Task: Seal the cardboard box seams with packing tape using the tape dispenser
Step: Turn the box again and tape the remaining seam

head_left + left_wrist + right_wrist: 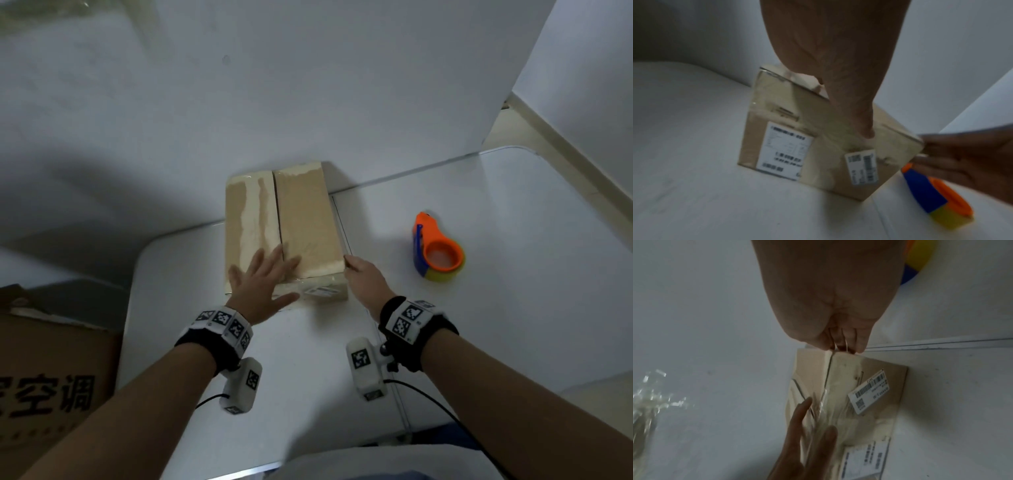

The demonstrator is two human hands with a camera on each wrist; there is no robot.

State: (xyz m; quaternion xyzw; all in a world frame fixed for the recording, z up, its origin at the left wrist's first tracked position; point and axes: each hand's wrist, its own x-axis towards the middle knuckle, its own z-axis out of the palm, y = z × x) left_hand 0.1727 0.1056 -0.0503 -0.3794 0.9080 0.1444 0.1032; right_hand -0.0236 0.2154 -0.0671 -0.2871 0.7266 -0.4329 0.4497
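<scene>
A small cardboard box (pixel 301 219) (pixel 781 104) (pixel 892 379) lies on the white table (pixel 496 325), its top seam (pixel 277 212) running away from me. My left hand (pixel 263 277) (pixel 828 65) (pixel 803 434) lies flat on the near end of the top, fingers spread across the seam. My right hand (pixel 361 274) (pixel 972 155) (pixel 838 305) is at the box's near right corner, fingertips curled onto it. White labels (pixel 785 149) are stuck on the near side. The orange, blue and yellow tape dispenser (pixel 436 250) (pixel 925 191) (pixel 918 256) stands to the right, untouched.
A white wall (pixel 308 85) rises right behind the box. A big brown carton with printed characters (pixel 44 377) stands left of the table. The table's joint line (pixel 394 342) runs under my right wrist. Bare table surface surrounds the dispenser.
</scene>
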